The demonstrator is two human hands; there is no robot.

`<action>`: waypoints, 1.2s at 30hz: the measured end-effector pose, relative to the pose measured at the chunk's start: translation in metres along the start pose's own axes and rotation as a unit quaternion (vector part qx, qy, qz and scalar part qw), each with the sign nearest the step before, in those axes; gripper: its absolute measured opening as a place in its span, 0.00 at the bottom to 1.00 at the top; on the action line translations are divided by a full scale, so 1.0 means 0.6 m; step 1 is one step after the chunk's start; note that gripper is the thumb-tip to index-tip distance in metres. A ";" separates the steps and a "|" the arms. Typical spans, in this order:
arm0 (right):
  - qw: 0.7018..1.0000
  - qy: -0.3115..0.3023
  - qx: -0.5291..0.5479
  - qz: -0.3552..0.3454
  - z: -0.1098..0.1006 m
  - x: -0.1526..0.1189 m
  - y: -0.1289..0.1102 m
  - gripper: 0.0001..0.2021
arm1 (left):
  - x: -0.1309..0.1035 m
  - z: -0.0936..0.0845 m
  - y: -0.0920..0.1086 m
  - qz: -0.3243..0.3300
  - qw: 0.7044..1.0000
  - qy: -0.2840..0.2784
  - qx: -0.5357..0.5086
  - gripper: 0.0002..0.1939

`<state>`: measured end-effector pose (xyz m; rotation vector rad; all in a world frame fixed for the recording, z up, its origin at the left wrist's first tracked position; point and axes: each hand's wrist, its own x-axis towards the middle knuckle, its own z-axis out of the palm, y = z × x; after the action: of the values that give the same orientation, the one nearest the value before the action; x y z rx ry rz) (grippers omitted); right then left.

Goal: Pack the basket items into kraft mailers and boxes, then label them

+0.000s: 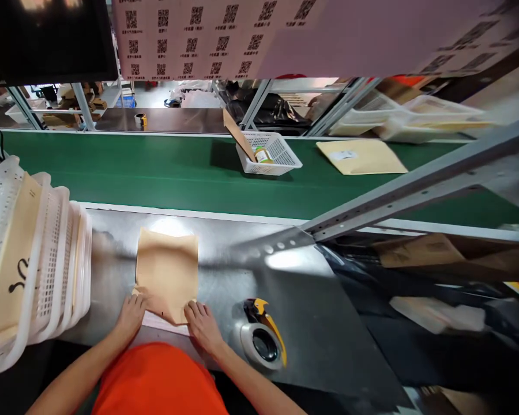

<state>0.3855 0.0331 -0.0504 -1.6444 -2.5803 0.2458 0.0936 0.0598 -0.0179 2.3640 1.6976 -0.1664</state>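
A tan kraft mailer envelope (167, 271) lies on the metal tabletop in front of my orange shirt. A whitish strip shows along its near edge. My left hand (131, 316) is closed on the near left corner, and the near right corner is held in my right hand (203, 327) with the fingers bent over the edge. The paper is creased between them; my thumbs are mostly hidden. Right of my right hand sits a yellow and black tape dispenser (277, 334) with a roll of clear tape (247, 340).
Nested white baskets (64, 259) with envelopes stand at left. A green conveyor belt (168, 173) runs beyond the table, carrying a white basket (285, 151) and another mailer (363, 157). A slanted metal post (398, 187) rises at right. A monitor (47, 40) and QR-code sheet (225, 52) hang above.
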 end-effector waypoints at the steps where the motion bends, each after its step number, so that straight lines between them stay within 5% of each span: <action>1: 1.000 -0.001 0.012 -0.008 -0.006 -0.014 -0.002 0.20 | -0.007 -0.003 -0.003 0.009 1.000 -0.014 -0.006 0.18; 5: 0.992 -0.004 0.125 0.018 -0.051 -0.020 -0.038 0.15 | -0.022 -0.011 -0.019 -0.009 0.993 0.007 -0.119 0.15; 9: 0.966 0.071 0.247 0.017 -0.087 0.076 -0.096 0.21 | -0.018 0.001 -0.021 -0.120 0.951 0.116 -0.261 0.09; 12: 0.970 0.099 0.223 0.009 -0.055 0.143 -0.119 0.28 | -0.009 0.011 -0.022 -0.222 0.907 0.154 -0.324 0.10; 15: 0.986 0.093 0.136 -0.020 0.014 0.160 -0.115 0.29 | 0.001 0.009 -0.039 -0.284 0.859 0.107 -0.412 0.17; 18: 0.983 0.160 0.066 -0.054 0.068 0.151 -0.100 0.31 | 0.013 -0.001 -0.070 -0.282 0.811 0.006 -0.513 0.18; 22: 0.969 0.232 0.040 -0.072 0.071 0.148 -0.093 0.32 | 0.026 -0.008 -0.099 -0.277 0.770 -0.047 -0.574 0.12; 26: 0.976 0.201 0.066 -0.053 0.034 0.148 -0.109 0.27 | 0.024 0.004 -0.084 -0.271 0.698 -0.067 -0.659 0.18; 31: 0.949 0.095 0.157 -0.258 -0.002 0.161 -0.157 0.11 | -0.007 0.012 -0.060 -0.248 0.594 -0.087 -0.760 0.26; 36: 0.952 0.008 0.189 -0.240 -0.026 0.174 -0.206 0.11 | -0.043 0.015 -0.068 -0.252 0.500 -0.081 -0.825 0.18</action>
<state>0.2328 0.0779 -0.0161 -0.8635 -2.6067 0.6334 0.0473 0.0464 -0.0258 0.3475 1.1562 0.7758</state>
